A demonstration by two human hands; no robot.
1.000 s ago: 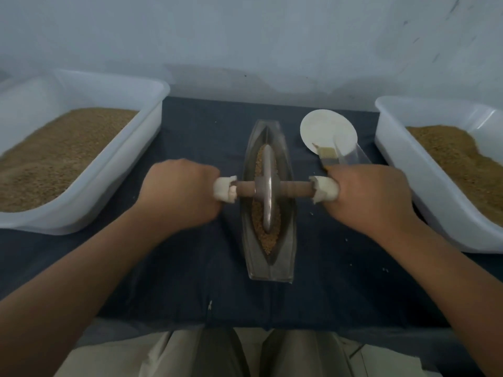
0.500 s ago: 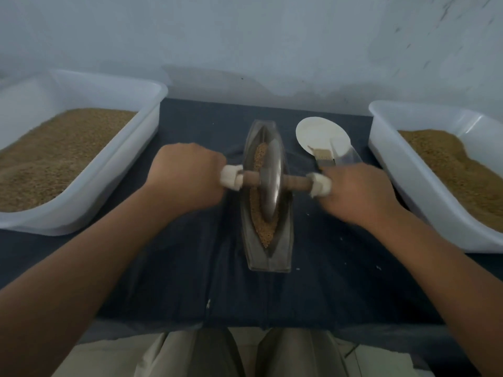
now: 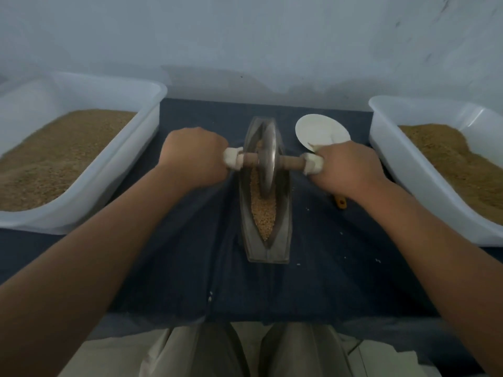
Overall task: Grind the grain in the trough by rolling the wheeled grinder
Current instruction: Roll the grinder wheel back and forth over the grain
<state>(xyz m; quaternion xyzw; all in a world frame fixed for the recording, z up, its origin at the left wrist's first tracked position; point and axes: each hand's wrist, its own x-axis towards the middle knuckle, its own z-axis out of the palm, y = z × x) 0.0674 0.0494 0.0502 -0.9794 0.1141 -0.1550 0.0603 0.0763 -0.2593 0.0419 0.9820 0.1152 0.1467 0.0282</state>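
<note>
The grinder (image 3: 267, 159) is standing upright in the far half of the trough (image 3: 283, 235), with its wooden axle running sideways between the two hands. The left hand (image 3: 194, 157) is gripping the white-wrapped left end, fingers curled tight round it. The right hand (image 3: 349, 171) is clamping the right end likewise. The metal wheel's rim is sitting down in the grain (image 3: 263, 213), pale tan kernels lying along the boat-shaped groove, mostly nearer than the wheel. The trough is lying lengthwise on a dark cloth (image 3: 177, 254).
</note>
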